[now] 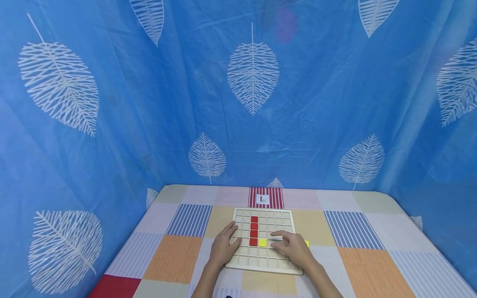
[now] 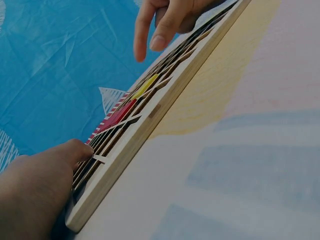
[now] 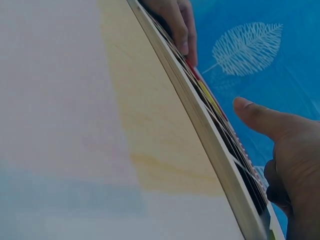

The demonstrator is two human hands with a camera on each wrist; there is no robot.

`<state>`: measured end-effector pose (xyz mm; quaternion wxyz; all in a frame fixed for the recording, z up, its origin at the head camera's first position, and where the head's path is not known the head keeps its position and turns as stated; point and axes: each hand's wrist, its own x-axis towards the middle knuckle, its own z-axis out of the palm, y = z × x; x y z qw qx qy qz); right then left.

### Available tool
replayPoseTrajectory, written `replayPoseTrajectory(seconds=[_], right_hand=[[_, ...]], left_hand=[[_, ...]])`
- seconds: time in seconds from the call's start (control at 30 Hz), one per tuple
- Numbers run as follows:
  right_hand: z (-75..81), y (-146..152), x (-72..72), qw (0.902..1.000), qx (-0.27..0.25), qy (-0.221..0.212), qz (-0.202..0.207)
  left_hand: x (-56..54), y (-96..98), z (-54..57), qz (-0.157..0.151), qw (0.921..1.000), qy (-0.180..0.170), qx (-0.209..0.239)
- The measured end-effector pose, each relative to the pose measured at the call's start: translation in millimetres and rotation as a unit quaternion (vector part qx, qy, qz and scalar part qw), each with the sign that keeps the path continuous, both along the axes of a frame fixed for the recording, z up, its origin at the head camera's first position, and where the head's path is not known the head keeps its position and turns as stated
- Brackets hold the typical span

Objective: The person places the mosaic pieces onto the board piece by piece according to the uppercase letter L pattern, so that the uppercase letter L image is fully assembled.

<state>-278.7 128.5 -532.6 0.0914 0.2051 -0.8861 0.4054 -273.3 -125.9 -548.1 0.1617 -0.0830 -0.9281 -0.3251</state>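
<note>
A pale wooden grid board (image 1: pixel 268 263) lies flat on the cloth. A column of several red squares (image 1: pixel 254 227) fills cells left of its middle, and one yellow square (image 1: pixel 262 242) sits beside the lowest red one. My left hand (image 1: pixel 222 247) rests on the board's left edge, its thumb (image 2: pixel 77 150) lying over the grid. My right hand (image 1: pixel 294 247) hovers over the board's right side, thumb (image 3: pixel 250 110) and forefinger apart with nothing seen between them. Another bit of yellow (image 1: pixel 307 243) shows past the right hand, partly hidden by it.
A small pattern card (image 1: pixel 262 199) with a red and yellow design lies behind the board on a red-striped patch. The patchwork cloth (image 1: pixel 175 258) covers the table. A blue curtain (image 1: pixel 309 103) with white leaves hangs behind and at both sides.
</note>
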Motion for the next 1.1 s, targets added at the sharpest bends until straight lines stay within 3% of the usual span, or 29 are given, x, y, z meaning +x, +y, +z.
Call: replayPoseTrajectory(seconds=[0.3,0.57,0.73,0.97,1.1], right_hand=[[0.2,34,1.1,0.9984,-0.031,0.034,-0.031],[-1.1,66,2.5,0.9953,-0.026,0.055,-0.074],[-2.9,83,3.0,0.9955,-0.019,0.038,-0.085],[-1.9,93,5.4,0.9939,0.015,-0.051,-0.097],[-0.8,93,6.2,0.992,0.041,-0.066,-0.1]], left_hand=[[-0.3,0.0,-0.2,0.0,1.0,-0.005,0.002],[-0.3,0.0,0.2,0.001,1.0,-0.005,-0.002],[-0.3,0.1,0.8,0.001,1.0,-0.008,0.0],[-0.5,0.2,1.6,0.001,0.9999,-0.012,-0.003],[-0.6,0.6,0.7,0.002,0.9999,-0.014,0.001]])
